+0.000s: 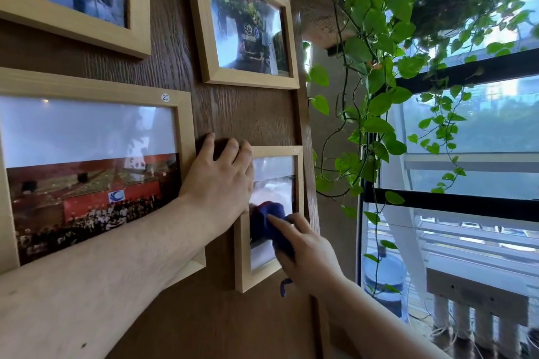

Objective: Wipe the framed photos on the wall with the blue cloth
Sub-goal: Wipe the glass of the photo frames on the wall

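Observation:
Several light wooden framed photos hang on a dark wood-grain wall. My right hand (306,253) presses a bunched blue cloth (271,218) against the glass of the small lower-right frame (275,151). My left hand (221,178) lies flat on the wall with its fingers over that frame's upper-left corner. To the left hangs a large frame (96,87) with a crowd photo and a "20" sticker. Above is a medium frame (250,81), and another big frame (87,35) sits at the upper left.
A trailing green vine plant (379,73) hangs just right of the wall's edge. Behind it is a window with dark bars (455,204). A water jug (385,280) and a white radiator-like unit (478,294) stand below the window.

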